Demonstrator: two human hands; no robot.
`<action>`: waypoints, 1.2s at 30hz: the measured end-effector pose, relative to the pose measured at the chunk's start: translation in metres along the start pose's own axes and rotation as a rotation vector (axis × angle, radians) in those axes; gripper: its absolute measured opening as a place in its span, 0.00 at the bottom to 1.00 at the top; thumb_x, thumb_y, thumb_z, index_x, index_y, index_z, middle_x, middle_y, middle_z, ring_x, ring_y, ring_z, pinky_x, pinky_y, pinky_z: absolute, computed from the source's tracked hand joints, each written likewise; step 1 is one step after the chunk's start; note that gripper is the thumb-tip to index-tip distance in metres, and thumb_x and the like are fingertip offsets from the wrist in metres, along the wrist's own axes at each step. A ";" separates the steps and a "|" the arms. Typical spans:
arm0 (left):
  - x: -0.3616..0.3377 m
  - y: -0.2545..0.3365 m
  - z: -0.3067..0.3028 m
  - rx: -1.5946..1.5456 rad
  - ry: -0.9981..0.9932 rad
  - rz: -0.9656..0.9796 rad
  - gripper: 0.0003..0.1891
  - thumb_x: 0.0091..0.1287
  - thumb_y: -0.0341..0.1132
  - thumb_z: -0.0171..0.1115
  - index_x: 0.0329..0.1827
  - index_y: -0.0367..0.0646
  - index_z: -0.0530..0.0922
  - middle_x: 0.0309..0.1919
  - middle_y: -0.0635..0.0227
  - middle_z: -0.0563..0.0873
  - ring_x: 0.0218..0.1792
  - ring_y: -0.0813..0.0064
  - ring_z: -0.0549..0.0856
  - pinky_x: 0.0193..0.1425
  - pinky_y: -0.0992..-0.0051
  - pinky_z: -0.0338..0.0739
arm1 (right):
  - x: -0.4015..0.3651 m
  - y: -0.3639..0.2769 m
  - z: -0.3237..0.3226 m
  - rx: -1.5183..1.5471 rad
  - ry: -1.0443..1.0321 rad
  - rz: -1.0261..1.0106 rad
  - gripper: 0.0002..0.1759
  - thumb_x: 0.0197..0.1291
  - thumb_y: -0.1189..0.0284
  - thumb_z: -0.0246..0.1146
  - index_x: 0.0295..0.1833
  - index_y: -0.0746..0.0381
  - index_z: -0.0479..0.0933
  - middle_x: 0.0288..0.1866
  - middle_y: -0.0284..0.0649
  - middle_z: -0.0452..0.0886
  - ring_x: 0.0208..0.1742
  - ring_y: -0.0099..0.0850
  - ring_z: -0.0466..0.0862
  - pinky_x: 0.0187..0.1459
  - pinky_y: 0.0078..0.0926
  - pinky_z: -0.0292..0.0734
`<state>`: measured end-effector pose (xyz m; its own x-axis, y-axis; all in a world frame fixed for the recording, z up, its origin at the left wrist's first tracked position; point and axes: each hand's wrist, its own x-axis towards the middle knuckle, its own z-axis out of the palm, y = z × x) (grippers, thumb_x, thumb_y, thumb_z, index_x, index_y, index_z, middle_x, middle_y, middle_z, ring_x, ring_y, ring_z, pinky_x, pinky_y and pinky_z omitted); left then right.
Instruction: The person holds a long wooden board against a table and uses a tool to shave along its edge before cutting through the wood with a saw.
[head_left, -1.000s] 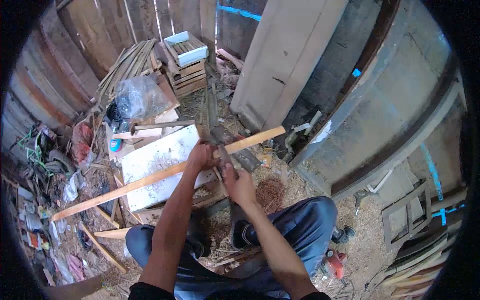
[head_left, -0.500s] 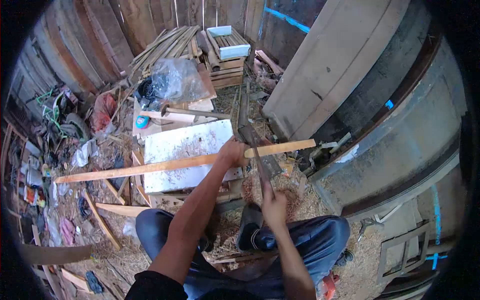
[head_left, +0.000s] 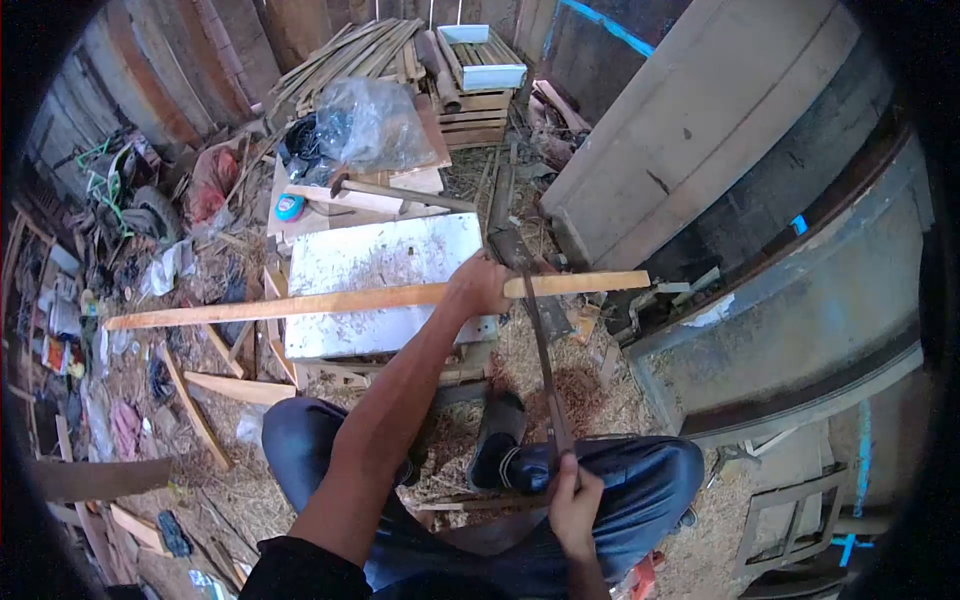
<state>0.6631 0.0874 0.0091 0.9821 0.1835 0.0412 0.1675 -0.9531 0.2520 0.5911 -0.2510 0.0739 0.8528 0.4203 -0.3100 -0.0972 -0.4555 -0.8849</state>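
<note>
My left hand (head_left: 478, 284) is closed around a long, pale wooden strip (head_left: 360, 300) and presses it down by the right edge of a white board (head_left: 400, 245). To the left the strip reaches well past the board, and its short right end sticks out over the floor. My right hand (head_left: 574, 508) grips the handle of a hand saw (head_left: 545, 365), low near my right knee. The saw's narrow, dark blade points away from me and crosses the strip just right of my left hand. Its teeth are too small to make out.
Behind the white board lie a hammer (head_left: 400, 192), a blue tape measure (head_left: 289, 207) and a clear plastic bag (head_left: 375, 125). Large wooden panels (head_left: 690, 120) lean at the right. Wood pieces (head_left: 195, 405) and litter cover the floor at left; sawdust (head_left: 575, 395) lies below the saw.
My right hand has drawn the saw back toward me, so more blade shows on my side of the strip. My left hand keeps its hold. The view has shifted slightly.
</note>
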 end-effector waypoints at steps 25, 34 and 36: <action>0.004 -0.009 0.007 -0.016 0.042 0.019 0.16 0.45 0.45 0.62 0.35 0.49 0.83 0.27 0.59 0.85 0.33 0.61 0.84 0.59 0.66 0.67 | 0.118 -0.022 0.072 -0.028 0.088 -0.230 0.31 0.66 0.54 0.52 0.21 0.71 0.70 0.12 0.40 0.66 0.18 0.28 0.65 0.24 0.36 0.61; 0.011 -0.006 0.009 0.031 -0.038 0.004 0.19 0.47 0.47 0.63 0.41 0.48 0.82 0.24 0.59 0.84 0.32 0.62 0.84 0.57 0.65 0.69 | 0.075 -0.036 0.033 -0.140 -0.012 -0.137 0.25 0.66 0.58 0.53 0.35 0.73 0.78 0.22 0.52 0.77 0.26 0.32 0.78 0.33 0.34 0.72; 0.003 0.001 -0.008 -0.051 0.067 -0.005 0.13 0.45 0.44 0.60 0.32 0.51 0.83 0.26 0.58 0.85 0.32 0.63 0.85 0.59 0.67 0.68 | 0.027 -0.021 0.011 -0.221 -0.031 -0.140 0.23 0.66 0.60 0.53 0.36 0.73 0.78 0.22 0.53 0.77 0.26 0.29 0.78 0.33 0.34 0.71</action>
<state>0.6653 0.0885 0.0174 0.9731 0.2058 0.1035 0.1665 -0.9389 0.3012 0.6107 -0.2216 0.0808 0.8338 0.5132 -0.2034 0.1378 -0.5502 -0.8236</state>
